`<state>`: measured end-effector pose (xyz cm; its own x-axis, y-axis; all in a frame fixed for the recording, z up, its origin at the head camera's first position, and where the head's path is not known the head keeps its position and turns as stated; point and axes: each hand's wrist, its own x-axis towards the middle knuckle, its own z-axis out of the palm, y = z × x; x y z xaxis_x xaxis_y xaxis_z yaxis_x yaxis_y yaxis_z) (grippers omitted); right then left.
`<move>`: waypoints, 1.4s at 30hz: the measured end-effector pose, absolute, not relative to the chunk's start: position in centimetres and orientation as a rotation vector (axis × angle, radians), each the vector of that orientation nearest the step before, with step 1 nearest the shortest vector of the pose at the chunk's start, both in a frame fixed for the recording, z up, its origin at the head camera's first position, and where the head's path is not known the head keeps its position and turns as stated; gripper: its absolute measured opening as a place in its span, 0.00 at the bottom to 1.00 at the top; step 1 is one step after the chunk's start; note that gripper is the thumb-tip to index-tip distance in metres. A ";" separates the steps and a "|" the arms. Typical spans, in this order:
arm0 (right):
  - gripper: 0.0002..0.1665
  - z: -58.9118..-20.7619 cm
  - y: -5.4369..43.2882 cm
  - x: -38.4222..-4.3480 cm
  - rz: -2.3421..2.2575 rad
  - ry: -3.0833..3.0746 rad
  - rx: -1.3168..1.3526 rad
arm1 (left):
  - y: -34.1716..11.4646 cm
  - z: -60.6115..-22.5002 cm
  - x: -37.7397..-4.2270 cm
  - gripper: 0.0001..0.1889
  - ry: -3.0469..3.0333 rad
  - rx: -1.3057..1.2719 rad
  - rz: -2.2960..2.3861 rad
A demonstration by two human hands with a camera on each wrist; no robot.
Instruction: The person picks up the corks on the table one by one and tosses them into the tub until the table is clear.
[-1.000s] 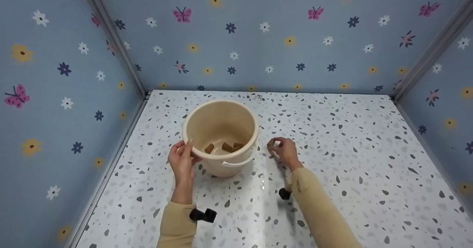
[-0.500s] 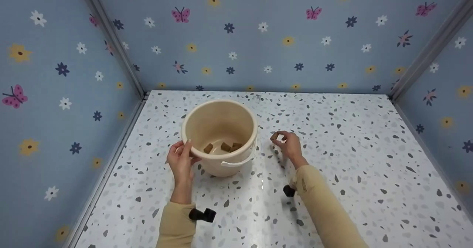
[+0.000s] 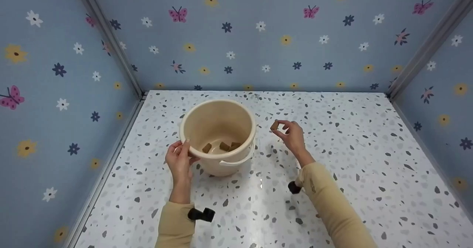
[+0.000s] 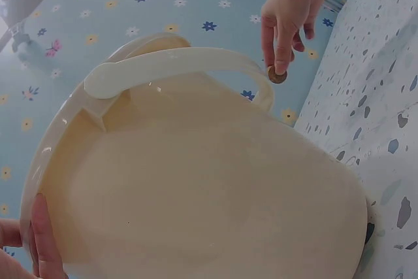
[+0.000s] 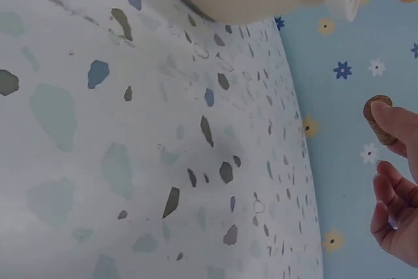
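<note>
A cream plastic bucket [image 3: 215,166] with a white handle [image 3: 236,162] stands left of centre in the head view. My left hand [image 3: 180,161] grips its near-left rim, thumb over the edge. The left wrist view shows the bucket's side [image 4: 215,181] and fingers [image 4: 46,236] at the rim. Three short brown corks [image 3: 224,146] lie on the bucket's floor. To the right of the bucket, my right hand [image 3: 294,137] pinches another cork [image 3: 274,125] between thumb and fingers, above the tabletop. Close up in the right wrist view, this cork [image 5: 379,119] has a rounded end.
The speckled white tabletop [image 3: 351,148] spreads under both arms. Blue walls with flowers and butterflies [image 3: 244,37] enclose the back and both sides, with grey metal strips at the corners. A small black device [image 3: 201,214] is worn at each wrist.
My right hand has lifted the cork off the tabletop and moved up and slightly away from me. My left hand keeps its grip on the bucket's rim.
</note>
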<state>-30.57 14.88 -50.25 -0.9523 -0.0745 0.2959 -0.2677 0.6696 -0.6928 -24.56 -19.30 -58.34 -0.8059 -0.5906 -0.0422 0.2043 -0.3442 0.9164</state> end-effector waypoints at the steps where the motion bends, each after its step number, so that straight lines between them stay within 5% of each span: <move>1: 0.21 -49.9 14.8 -30.5 1.166 -2.628 0.286 | -18.7 -56.2 -23.5 0.21 -1.384 0.506 -2.222; 7: 0.21 -48.0 14.2 -29.6 1.218 -2.507 0.398 | -18.5 -54.6 -22.5 0.19 -1.411 0.526 -2.254; 16: 0.21 -45.4 12.6 -28.5 1.284 -2.351 0.545 | -20.0 -60.9 -25.9 0.27 -1.439 0.507 -2.092; 42: 0.21 -42.7 7.8 -25.7 1.283 -2.350 0.753 | -20.1 -61.3 -25.9 0.26 -1.426 0.462 -2.101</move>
